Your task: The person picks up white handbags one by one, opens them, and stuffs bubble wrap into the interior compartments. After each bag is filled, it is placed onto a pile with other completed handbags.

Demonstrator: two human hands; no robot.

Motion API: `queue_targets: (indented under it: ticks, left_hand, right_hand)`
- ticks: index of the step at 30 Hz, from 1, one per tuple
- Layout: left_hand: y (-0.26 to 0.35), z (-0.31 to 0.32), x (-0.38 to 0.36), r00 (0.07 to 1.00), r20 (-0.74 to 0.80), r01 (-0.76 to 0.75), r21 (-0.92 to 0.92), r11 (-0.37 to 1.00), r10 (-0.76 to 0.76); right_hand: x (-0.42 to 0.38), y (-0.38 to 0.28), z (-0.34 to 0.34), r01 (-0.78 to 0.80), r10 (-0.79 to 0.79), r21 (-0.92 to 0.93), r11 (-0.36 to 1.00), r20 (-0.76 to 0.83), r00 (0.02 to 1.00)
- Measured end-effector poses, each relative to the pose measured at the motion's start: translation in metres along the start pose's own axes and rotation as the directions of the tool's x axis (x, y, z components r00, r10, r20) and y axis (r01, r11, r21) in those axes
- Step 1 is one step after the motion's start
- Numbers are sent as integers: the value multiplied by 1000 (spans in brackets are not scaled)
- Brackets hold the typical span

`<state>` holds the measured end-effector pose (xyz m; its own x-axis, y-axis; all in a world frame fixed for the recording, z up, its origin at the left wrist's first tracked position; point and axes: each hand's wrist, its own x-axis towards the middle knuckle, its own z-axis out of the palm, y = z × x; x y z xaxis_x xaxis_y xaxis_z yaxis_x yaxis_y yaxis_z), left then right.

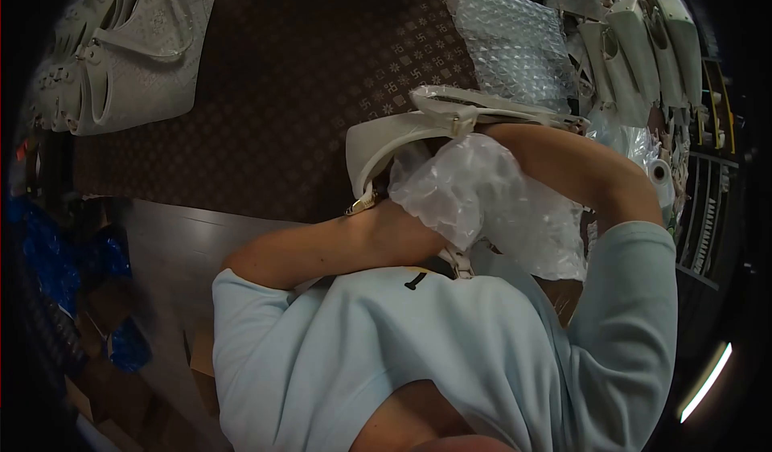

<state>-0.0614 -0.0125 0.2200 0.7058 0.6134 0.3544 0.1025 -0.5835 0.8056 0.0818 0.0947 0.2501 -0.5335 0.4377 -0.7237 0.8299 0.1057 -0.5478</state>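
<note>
The pale bag [378,133] is before my chest, over the near side of the dark patterned table [265,90], its visible length running roughly crosswise and one metal fitting [362,205] pointing down at my left forearm [346,239]. Crumpled clear plastic [466,186] and the bag hide both my hands, so I cannot tell whether my fingers are apart or clamped.

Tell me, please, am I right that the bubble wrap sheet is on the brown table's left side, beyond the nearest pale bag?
Not the left: the head view shows the bubble wrap sheet on the right side of the brown table, beyond the nearest pale bag.
</note>
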Motion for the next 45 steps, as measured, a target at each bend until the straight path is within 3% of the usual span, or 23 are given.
queue_targets:
  ticks: [1, 3, 4, 6, 8, 9, 10, 11, 13, 14, 19, 22, 23, 24, 26, 27, 31, 34, 37, 40, 42, 43, 45]
  left_hand:
    - [-2, 0, -8, 1000, 20, 0, 3, 1000, 0]
    - [-10, -2, -28, 826, 559, -349, 403, 846, 75]
    - [-5, -15, -21, 828, 557, -341, 412, 845, 63]
    - [15, -47, -1, 738, 635, 208, 108, 972, -228]
    - [18, -55, -4, 854, 476, 260, -36, 965, -212]
    - [19, -59, 1, 994, 67, 91, -20, 996, -90]
    - [21, -58, 5, 934, -351, -54, 56, 997, 70]
    - [20, -50, 8, 936, -346, -60, 43, 997, 71]
    - [12, -28, 10, 929, -208, 364, 387, 847, -305]
    - [7, -24, 8, 906, -152, 421, 398, 815, -394]
    - [-4, -30, 7, 874, -72, 457, 458, 762, -481]
    - [-12, -37, 11, 863, -57, 470, 456, 756, -502]
    - [-13, -38, 12, 873, -58, 456, 456, 765, -485]
    - [-14, -38, 13, 882, -59, 441, 455, 774, -468]
    - [-12, -39, 19, 896, -72, 421, 456, 784, -439]
    - [-11, -38, 21, 903, -72, 406, 459, 790, -423]
    - [-12, -35, 19, 853, 23, 432, 528, 731, -521]
    - [-20, -37, 20, 874, 39, 339, 664, 666, -484]
    - [-24, -46, 24, 808, 105, 372, 671, 642, -579]
    - [-22, -52, 31, 840, 150, 352, 583, 733, -522]
    - [-3, -54, 45, 648, 123, 624, 481, 616, -752]
    - [-6, -52, 41, 647, 126, 622, 483, 616, -752]
    - [-22, -42, 22, 813, 71, 434, 587, 684, -577]
  right_hand:
    - [11, -2, 3, 11, -11, -1, 1000, -52, 999]
    - [48, 3, 21, -6, -2, -54, 999, -148, 989]
    - [61, 7, 25, -10, -2, -66, 998, -183, 983]
    - [73, 10, 32, -30, 18, -49, 998, -225, 974]
    - [76, 12, 31, -33, 25, -31, 999, -250, 968]
    - [78, 13, 31, -24, 20, -13, 1000, -264, 964]
    - [79, 14, 32, -21, 21, 2, 1000, -273, 962]
    - [79, 13, 33, -16, 20, 17, 1000, -281, 959]
    - [80, 15, 34, -13, 23, 35, 999, -293, 956]
    - [80, 15, 35, -11, 24, 45, 999, -308, 951]
    - [53, 20, 31, 60, -7, 168, 984, -300, 954]
    - [-10, 17, 9, 24, -11, 319, 948, -44, 999]
    - [-39, 0, -17, -63, 25, 175, 983, 213, 977]
    - [-49, 24, -14, -65, 27, 170, 983, 218, 976]
    - [-61, 69, -4, 198, -188, -288, 937, 62, 980]
    - [-61, 74, -6, -34, 58, -144, 989, 162, 985]
    - [-43, 83, -7, -93, 126, -199, 976, 161, 979]
    - [-34, 78, -8, -259, 357, -274, 926, 415, 837]
    - [-29, 89, -4, -153, 224, -226, 962, 332, 916]
    - [-22, 102, 0, -27, 22, 177, 984, 32, 999]
    - [-22, 107, 8, 111, -32, 416, 903, -192, 981]
    - [-21, 103, 12, 112, -31, 420, 901, -194, 981]
    - [-17, 90, 21, -96, 49, -203, 974, -226, 973]
